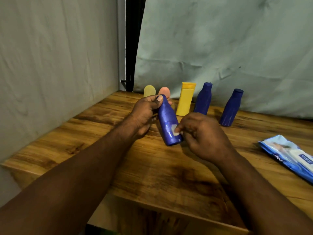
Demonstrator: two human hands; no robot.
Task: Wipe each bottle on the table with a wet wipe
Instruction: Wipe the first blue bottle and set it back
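My left hand (144, 114) grips a blue bottle (167, 121) by its neck, tilted above the wooden table (152, 167). My right hand (201, 136) pinches a small white wet wipe (175, 130) against the bottle's lower side. At the back stand a pale yellow bottle (149, 90), a pink bottle (165, 91), a yellow bottle (185, 99) and two more blue bottles (203, 99) (231, 107). The pale yellow and pink bottles are partly hidden behind my left hand.
A blue and white pack of wipes (288, 156) lies flat at the table's right edge. Grey cloth hangs behind the table and along its left side. The table's front edge runs close below my forearms.
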